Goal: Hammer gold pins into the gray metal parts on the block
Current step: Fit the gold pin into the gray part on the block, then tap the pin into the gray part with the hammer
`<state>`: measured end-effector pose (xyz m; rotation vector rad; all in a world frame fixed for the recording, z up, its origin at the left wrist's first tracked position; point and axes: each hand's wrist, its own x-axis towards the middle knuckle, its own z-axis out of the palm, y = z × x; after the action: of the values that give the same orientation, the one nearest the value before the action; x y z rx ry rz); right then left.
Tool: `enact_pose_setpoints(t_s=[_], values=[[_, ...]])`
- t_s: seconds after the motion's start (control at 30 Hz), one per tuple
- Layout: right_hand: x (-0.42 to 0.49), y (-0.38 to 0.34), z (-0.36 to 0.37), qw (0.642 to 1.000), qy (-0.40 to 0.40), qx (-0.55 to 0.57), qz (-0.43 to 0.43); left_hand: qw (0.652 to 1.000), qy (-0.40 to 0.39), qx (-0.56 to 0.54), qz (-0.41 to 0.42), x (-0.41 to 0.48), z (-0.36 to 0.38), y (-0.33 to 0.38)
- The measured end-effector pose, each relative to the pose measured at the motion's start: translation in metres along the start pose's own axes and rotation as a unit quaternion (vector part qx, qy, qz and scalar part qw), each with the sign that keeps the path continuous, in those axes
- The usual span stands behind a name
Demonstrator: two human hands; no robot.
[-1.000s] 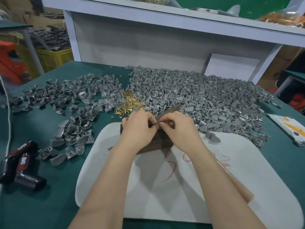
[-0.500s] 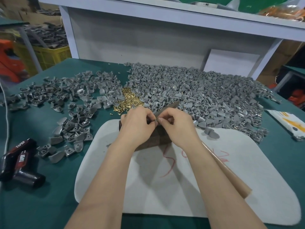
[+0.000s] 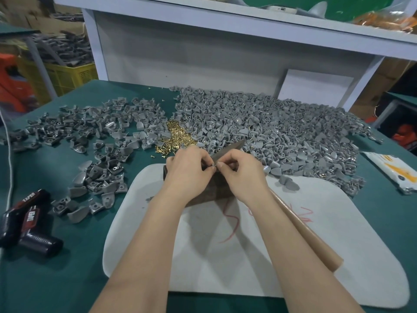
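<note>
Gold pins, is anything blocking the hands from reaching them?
Nothing visible is in the way. The gold pins lie just past the left hand and right hand, which together pinch a small piece. Only bare green table with a few loose pins lies between.

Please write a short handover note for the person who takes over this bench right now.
Left grip and right grip: both pinch one small piece over the dark block; pin or part, too small to tell.
Wooden handle, likely the hammer's, lies under the right forearm, over the white pad.
Gold pins are heaped behind the block, with gray parts in heaps on both sides.
Done: not clear from this view.
Left: seat the piece on the block, hammer the pin in, then work through the heaps.
</note>
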<state>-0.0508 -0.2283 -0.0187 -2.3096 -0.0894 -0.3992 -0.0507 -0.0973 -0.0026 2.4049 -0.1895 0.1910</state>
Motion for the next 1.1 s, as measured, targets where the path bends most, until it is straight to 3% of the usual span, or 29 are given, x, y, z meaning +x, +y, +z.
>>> enact_pose_setpoints(t_s=[0.27,0.53,0.63,0.7,0.77,0.97,1.1], values=[[-0.001,-0.006,0.000,0.998,-0.007,-0.056,-0.014,1.000,0.006,0.006,0.011,0.000,0.001,0.000],[0.003,-0.004,-0.012,0.999,-0.025,-0.030,-0.011,1.000,0.008,0.007,0.006,0.000,0.000,-0.001],[0.004,0.008,-0.029,0.993,0.011,-0.104,0.057,1.000,0.010,0.008,0.002,0.001,0.002,-0.001],[0.002,0.014,-0.040,0.965,-0.041,-0.224,0.133,1.000,0.016,0.010,0.001,0.001,0.003,-0.002],[0.001,0.016,-0.043,0.943,-0.100,-0.270,0.168,1.000,0.026,0.016,-0.003,0.002,0.004,-0.002],[-0.003,0.006,-0.052,0.968,-0.093,-0.181,0.145,0.998,0.048,0.016,-0.024,0.003,0.005,-0.004],[-0.016,0.004,-0.064,0.990,0.010,-0.131,0.049,0.998,0.046,0.018,-0.029,0.003,0.006,-0.004]])
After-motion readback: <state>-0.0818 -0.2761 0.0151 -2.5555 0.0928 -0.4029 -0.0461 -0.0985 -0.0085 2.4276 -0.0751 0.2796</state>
